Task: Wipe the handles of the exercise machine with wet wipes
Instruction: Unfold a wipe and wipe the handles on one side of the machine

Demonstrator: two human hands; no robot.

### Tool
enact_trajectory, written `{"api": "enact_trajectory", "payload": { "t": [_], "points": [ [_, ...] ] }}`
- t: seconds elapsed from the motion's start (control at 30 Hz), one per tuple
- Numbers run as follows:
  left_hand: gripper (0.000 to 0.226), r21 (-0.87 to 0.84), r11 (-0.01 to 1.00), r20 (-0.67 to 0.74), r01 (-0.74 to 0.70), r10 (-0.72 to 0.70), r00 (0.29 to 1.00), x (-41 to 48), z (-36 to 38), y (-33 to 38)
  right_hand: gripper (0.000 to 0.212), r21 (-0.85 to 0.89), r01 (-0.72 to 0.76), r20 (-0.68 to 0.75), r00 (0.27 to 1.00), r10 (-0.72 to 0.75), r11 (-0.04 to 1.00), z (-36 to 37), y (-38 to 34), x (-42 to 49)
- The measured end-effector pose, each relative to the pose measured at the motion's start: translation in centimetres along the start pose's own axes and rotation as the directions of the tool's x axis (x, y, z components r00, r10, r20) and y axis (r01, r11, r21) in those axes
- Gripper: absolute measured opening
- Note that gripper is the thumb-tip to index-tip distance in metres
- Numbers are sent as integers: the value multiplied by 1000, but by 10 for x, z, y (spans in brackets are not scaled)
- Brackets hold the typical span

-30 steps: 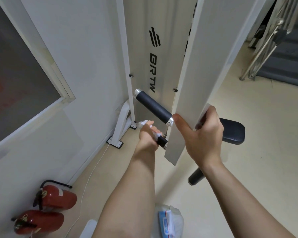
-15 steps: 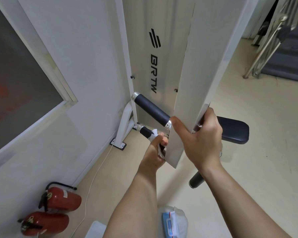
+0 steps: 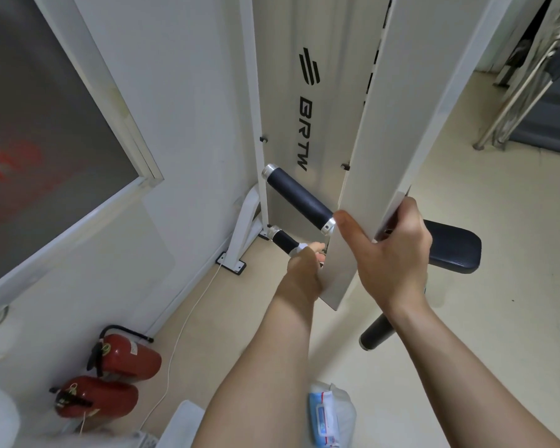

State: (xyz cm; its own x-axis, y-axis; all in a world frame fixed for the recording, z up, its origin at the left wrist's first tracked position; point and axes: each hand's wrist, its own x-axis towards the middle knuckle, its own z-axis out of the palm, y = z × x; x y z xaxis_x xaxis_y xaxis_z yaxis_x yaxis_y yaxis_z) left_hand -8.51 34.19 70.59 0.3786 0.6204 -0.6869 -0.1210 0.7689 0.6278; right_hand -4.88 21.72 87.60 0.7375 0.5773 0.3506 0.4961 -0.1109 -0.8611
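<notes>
A white exercise machine arm point(image 3: 388, 130) hangs down in the middle, with two black handles sticking out to its left. The upper handle point(image 3: 296, 197) is bare. My left hand point(image 3: 304, 265) is wrapped around the inner end of the lower, thinner handle point(image 3: 282, 239), pressing a white wet wipe point(image 3: 299, 248) against it; only a strip of the wipe shows. My right hand point(image 3: 390, 253) grips the lower end of the white arm, thumb on its front face. Another black handle point(image 3: 377, 331) pokes out below my right wrist.
A black padded seat point(image 3: 450, 250) sits behind my right hand. A pack of wet wipes point(image 3: 324, 418) lies in a plastic bag on the floor below. Two red fire extinguishers point(image 3: 123, 354) lie by the left wall, beside a white cable point(image 3: 181, 328). Stair railings point(image 3: 527, 72) stand at far right.
My left hand with the wipe has slid inward along the lower handle toward the white arm, uncovering the handle's outer end. My right hand has kept its grip on the arm.
</notes>
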Motion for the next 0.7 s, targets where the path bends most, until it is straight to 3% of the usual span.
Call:
{"api": "enact_trajectory", "payload": {
  "t": [0.07, 0.2, 0.33, 0.4, 0.5, 0.6, 0.7],
  "points": [
    [32, -80, 996, 169, 38, -24, 985, -4, -11, 2, 46, 13, 7, 5, 1000, -7, 1000, -1, -2, 0],
    [46, -338, 939, 329, 62, 56, 943, 11, -34, -3, 45, 30, 6, 15, 1000, -7, 1000, 1, -3, -1],
    [45, -435, 900, 219, 39, 63, 974, 12, -34, 24, 44, 30, -3, 3, 1000, 3, 1000, 0, 0, -1],
    [27, -323, 946, 72, 15, 8, 997, 15, -31, 43, 44, 14, -9, 1, 1000, 9, 1000, -1, 1, 0],
    [8, -182, 972, -142, -148, 122, 982, 8, -18, 53, 44, -2, -18, 1, 1000, 18, 1000, -1, 3, 1],
    [34, -185, 976, -131, -114, 90, 987, 23, -19, 45, 48, -28, -4, -13, 1000, 3, 1000, 1, 6, 2],
    [21, -200, 974, -6, -107, 109, 994, -4, -15, 23, 51, -26, 4, -3, 1000, -4, 1000, 0, 8, 4]
  ]
}}
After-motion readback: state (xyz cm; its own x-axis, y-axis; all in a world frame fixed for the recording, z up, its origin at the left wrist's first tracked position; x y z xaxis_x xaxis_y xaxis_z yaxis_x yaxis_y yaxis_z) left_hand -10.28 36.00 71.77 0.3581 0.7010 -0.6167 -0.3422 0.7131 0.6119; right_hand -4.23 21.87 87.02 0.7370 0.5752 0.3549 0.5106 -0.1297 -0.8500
